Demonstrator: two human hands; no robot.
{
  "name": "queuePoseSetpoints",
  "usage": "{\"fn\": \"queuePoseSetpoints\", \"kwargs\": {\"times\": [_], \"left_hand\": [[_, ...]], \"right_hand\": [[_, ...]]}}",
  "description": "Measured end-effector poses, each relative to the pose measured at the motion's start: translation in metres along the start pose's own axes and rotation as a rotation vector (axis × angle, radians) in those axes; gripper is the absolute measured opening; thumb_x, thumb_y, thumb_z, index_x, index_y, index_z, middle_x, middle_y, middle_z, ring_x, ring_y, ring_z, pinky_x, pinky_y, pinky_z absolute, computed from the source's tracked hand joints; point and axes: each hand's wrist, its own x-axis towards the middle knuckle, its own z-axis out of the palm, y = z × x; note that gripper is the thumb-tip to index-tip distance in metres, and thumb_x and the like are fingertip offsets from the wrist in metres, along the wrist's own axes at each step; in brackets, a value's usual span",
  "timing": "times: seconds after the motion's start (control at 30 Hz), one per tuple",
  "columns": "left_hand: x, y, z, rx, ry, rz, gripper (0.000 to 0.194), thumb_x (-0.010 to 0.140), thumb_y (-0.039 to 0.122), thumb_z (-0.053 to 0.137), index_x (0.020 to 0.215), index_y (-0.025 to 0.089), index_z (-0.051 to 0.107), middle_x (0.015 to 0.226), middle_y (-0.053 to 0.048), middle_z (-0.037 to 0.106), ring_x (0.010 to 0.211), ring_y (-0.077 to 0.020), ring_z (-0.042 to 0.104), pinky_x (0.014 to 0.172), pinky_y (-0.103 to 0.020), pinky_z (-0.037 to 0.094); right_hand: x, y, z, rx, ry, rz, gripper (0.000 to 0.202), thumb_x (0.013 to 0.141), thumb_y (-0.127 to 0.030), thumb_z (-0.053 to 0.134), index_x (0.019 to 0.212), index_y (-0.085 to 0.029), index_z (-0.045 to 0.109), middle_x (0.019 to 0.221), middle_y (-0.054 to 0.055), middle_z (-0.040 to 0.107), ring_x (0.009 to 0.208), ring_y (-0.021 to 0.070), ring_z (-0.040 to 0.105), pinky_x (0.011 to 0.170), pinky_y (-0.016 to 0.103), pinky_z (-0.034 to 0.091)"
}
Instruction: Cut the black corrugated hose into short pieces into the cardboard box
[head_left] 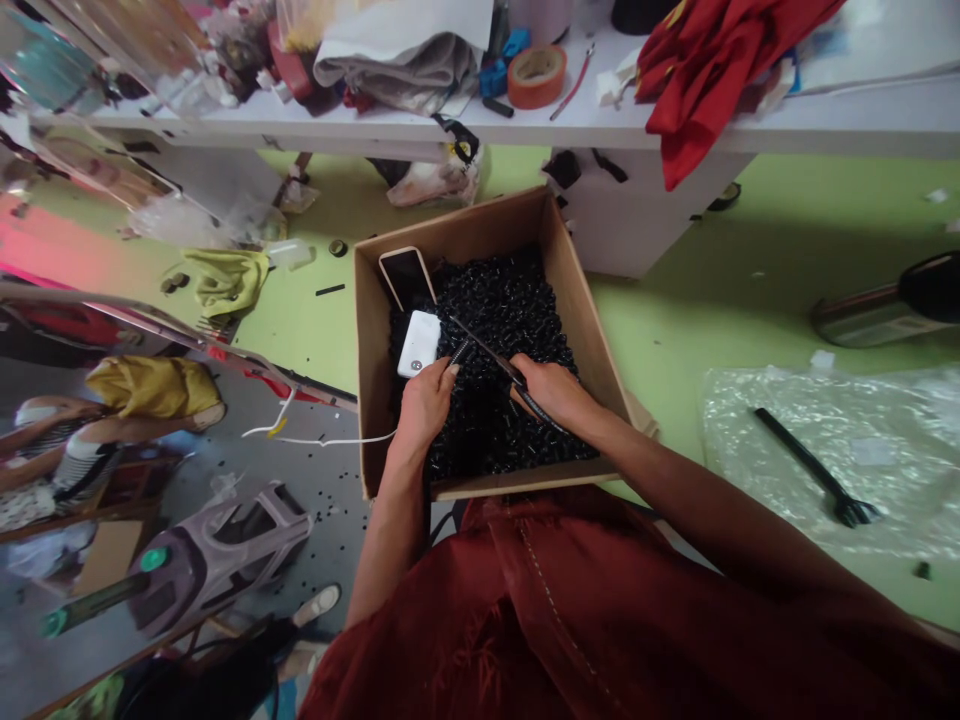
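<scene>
My left hand (428, 398) is closed on a short black ribbed strip (460, 352) that points up and to the right. My right hand (551, 390) is wrapped round dark scissors (487, 350), their narrow blades reaching left to the strip's tip. How far the blades are apart cannot be made out. Both hands are over a cardboard box (592, 310) filled with small, shiny black pieces (502, 290). Beside my left hand, a white device (419, 343) lies on the pieces. Behind it, a phone with a pale frame (407, 278) leans against the box wall.
A cluttered white shelf (570, 125) runs across the back, with orange tape (536, 75) and red cloth (712, 75). At right, a black fork-ended tool (817, 470) lies on plastic wrapping (757, 520). A white cable (337, 441) crosses the box's left edge. Another person (67, 450) sits far left.
</scene>
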Motion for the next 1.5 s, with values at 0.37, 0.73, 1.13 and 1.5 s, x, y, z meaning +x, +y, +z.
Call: {"fn": "queuePoseSetpoints", "kwargs": {"times": [0.37,0.73,1.13,1.5], "left_hand": [[-0.003,0.001,0.000,-0.483,-0.072,-0.095,0.025,0.088,0.035,0.045,0.084,0.016,0.060,0.064,0.002,0.050,0.052,-0.0078,0.041,0.052,-0.022,0.033],[-0.005,0.007,-0.002,-0.674,-0.110,-0.129,0.027,0.087,0.041,0.048,0.090,0.017,0.060,0.072,0.000,0.052,0.053,-0.0067,0.040,0.049,-0.021,0.033],[-0.004,0.003,0.001,-0.663,-0.094,-0.111,0.033,0.086,0.041,0.051,0.104,0.016,0.064,0.070,0.001,0.051,0.052,-0.0060,0.040,0.048,-0.021,0.032],[-0.003,0.007,-0.003,-0.630,-0.046,-0.148,0.025,0.080,0.036,0.058,0.092,0.015,0.063,0.065,0.003,0.054,0.049,-0.0060,0.045,0.052,-0.022,0.036]], "right_hand": [[0.004,0.007,0.009,0.267,0.122,-0.102,0.034,0.084,-0.028,0.047,0.117,-0.019,0.046,0.103,0.009,0.065,0.085,0.0211,0.062,0.072,0.029,0.042],[-0.005,-0.005,-0.001,0.277,-0.029,-0.136,0.046,0.084,-0.046,0.053,0.120,-0.019,0.047,0.113,0.011,0.060,0.095,0.0246,0.058,0.078,0.033,0.041],[-0.006,-0.007,-0.007,0.293,-0.064,-0.139,0.050,0.083,-0.049,0.056,0.120,-0.017,0.048,0.112,0.012,0.060,0.096,0.0249,0.057,0.079,0.034,0.040],[-0.005,-0.005,-0.007,0.373,-0.058,-0.096,0.056,0.082,-0.052,0.055,0.125,-0.017,0.046,0.114,0.012,0.061,0.099,0.0245,0.058,0.083,0.033,0.041]]}}
